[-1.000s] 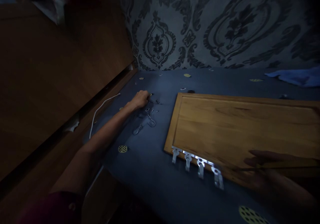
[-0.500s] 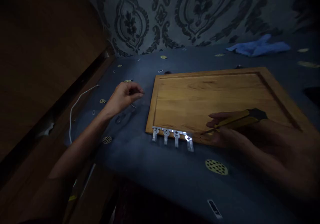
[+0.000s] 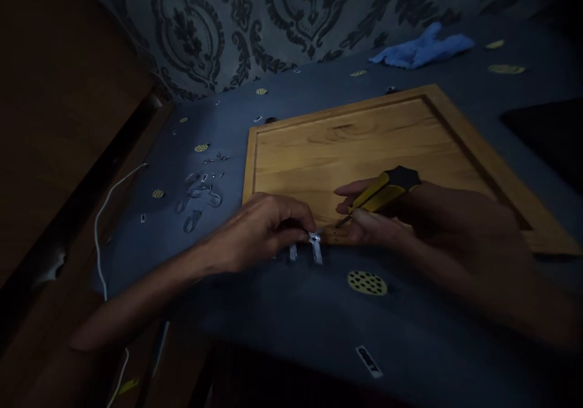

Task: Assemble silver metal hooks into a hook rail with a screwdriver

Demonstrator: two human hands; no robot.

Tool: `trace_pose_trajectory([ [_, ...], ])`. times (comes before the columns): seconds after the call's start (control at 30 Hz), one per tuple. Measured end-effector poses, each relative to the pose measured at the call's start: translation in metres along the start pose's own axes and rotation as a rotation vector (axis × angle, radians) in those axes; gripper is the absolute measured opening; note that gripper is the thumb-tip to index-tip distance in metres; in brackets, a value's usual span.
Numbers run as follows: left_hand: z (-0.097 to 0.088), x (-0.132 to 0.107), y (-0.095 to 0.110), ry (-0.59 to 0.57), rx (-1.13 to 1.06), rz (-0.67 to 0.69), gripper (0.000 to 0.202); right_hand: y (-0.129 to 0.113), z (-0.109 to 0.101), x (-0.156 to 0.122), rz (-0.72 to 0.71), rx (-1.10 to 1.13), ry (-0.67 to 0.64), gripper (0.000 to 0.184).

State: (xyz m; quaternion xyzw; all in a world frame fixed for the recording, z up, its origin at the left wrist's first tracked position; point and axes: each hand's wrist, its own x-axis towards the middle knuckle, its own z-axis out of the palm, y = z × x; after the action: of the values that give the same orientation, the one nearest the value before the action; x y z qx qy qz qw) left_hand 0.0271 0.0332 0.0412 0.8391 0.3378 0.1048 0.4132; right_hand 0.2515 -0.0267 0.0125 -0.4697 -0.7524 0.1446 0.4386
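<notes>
My right hand [image 3: 449, 226] grips a screwdriver [image 3: 380, 194] with a yellow and black handle, its thin shaft slanting down toward the near edge of a wooden board [image 3: 310, 159]. At that edge my left hand [image 3: 262, 232] has thumb and fingertips pinched together; whatever lies between them is too small to make out. The fingertips touch or nearly touch a shiny metal clip [image 3: 317, 251] overhanging the edge. Another metal clip [image 3: 293, 251] shows below the hand, which covers the rest of the row. Small dark holes are visible in the board right of the clips.
Several small screws [image 3: 220, 156] lie on the blue patterned cloth [image 3: 291, 329], left of the board, near loose metal loops [image 3: 192, 221]. A blue rag [image 3: 421, 48] rests at the back. A dark flat object [image 3: 551, 132] lies right; a white cable [image 3: 97, 232] runs along the left side.
My left hand has moved right and nearer, from beside the small screws to the clips at the board's edge. The screwdriver handle is tipped more upright. The view has shifted right.
</notes>
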Motion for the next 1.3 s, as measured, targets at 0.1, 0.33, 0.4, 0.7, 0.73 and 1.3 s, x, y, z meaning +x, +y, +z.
trace_pose_trajectory([
  [0.1,0.002,0.003,0.0,0.0,0.021,0.019,0.009,0.001,-0.001,0.0,-0.06,0.024,-0.019,0.02],
  [0.33,0.004,0.006,0.005,-0.009,0.062,0.024,0.01,0.005,0.001,0.001,-0.149,0.034,0.009,0.021],
  [0.4,0.005,0.007,0.005,-0.012,0.068,0.025,0.01,0.005,0.002,0.002,-0.158,0.036,0.007,0.02],
  [0.7,0.008,0.009,0.002,-0.025,0.093,0.028,0.01,0.004,0.004,0.003,-0.171,0.095,0.011,0.016],
  [0.73,0.008,0.01,0.002,-0.03,0.102,0.03,0.01,0.004,0.005,0.003,-0.17,0.098,0.013,0.018],
  [1.3,0.006,0.009,0.004,-0.062,0.144,0.082,0.013,0.003,0.004,0.002,-0.088,0.089,0.025,0.016],
])
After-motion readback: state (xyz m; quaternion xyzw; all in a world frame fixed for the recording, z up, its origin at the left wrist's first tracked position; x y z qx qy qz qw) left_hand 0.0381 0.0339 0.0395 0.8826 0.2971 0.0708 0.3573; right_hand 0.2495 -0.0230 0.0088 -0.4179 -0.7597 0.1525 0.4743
